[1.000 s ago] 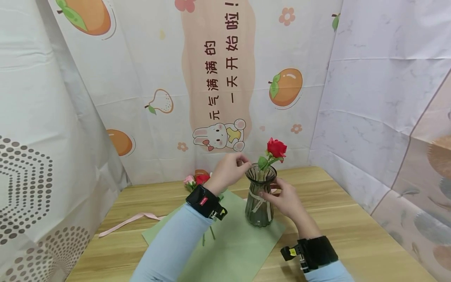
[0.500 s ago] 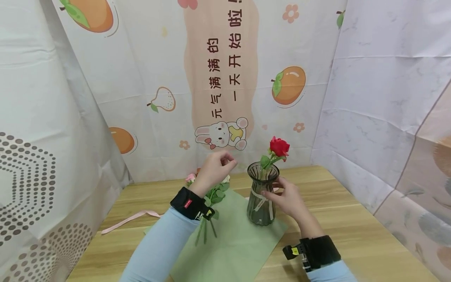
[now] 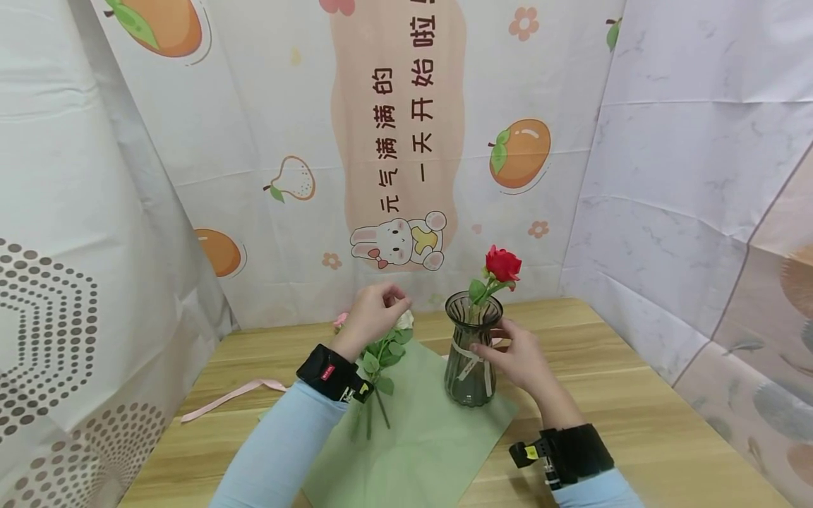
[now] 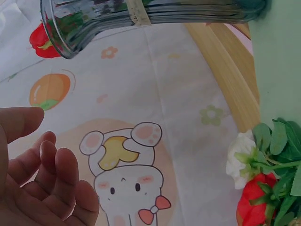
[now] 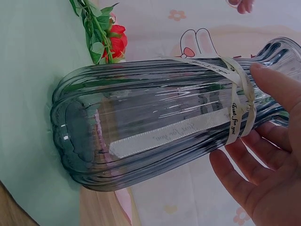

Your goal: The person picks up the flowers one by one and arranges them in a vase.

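Note:
A ribbed grey glass vase (image 3: 466, 384) stands upright, a pale lettered ribbon (image 5: 233, 110) tied round its neck. One red rose (image 3: 503, 264) leans out of its mouth toward the right. My right hand (image 3: 521, 356) holds the vase at the neck, with the thumb on one side and fingers on the other. Left of the vase, my left hand (image 3: 373, 315) hovers above several cut flowers, its fingers loosely bent around nothing. Among those flowers, the left wrist view shows a white rose (image 4: 241, 160) and a red rose (image 4: 254, 202); the hand partly covers them in the head view.
Green wrapping paper (image 3: 406, 458) lies under the vase and the loose flowers' stems. A pink ribbon (image 3: 231, 397) trails over the wooden table (image 3: 610, 367) on the left. A printed cloth (image 3: 286, 247) hangs behind the table's back edge.
My left hand has moved left, away from the vase mouth, and then lower over the loose flowers. My right hand keeps its hold on the vase; the rose stays in it.

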`<state>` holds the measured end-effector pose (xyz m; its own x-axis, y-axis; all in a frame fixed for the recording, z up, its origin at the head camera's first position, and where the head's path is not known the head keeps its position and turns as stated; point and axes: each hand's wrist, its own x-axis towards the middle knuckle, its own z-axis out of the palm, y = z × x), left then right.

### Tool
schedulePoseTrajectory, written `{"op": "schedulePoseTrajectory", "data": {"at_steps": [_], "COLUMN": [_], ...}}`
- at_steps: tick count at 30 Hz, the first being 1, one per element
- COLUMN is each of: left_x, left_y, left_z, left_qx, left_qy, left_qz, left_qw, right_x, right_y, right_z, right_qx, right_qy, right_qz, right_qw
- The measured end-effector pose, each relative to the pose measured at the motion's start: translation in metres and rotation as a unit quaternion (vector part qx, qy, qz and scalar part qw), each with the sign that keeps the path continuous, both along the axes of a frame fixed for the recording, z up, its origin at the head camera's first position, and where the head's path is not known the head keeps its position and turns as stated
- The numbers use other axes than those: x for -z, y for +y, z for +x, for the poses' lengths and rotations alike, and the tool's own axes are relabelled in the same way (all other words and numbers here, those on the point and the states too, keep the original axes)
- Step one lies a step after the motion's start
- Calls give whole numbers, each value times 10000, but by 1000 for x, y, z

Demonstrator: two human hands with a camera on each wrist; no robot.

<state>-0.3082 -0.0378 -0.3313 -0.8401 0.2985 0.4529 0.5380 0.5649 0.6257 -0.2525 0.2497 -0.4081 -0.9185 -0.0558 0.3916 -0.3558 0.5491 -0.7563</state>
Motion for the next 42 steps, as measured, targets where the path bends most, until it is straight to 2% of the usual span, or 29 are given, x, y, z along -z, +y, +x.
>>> {"op": "schedulePoseTrajectory", "data": {"at_steps": [14,24,30,38,42], "left_x": [22,36,45,56,63], "left_y": [-22,-31,-34,-37,-38], "left_z": [-12,-19,-23,-26,-28], "left_qx": [-558,-628,-732,-885,-890], "left_qy": [-415,-657,-738,-650,-724], "left_qz": [-92,1,-99,-192,-149], "left_qw": [9975,9959,9945,9938,9933], "right_x": [1,2,2,2,3], "right_y": [0,-1,0,0,0], "right_z": [1,-1,-2,-2,-2], "right_qx": [21,34,25,29,25], "right_qy": [-12,-31,-66,-43,-63], "right_qz": [-44,-23,-22,-32,-32], "right_qw": [10000,10000,10000,10000,10000]}}
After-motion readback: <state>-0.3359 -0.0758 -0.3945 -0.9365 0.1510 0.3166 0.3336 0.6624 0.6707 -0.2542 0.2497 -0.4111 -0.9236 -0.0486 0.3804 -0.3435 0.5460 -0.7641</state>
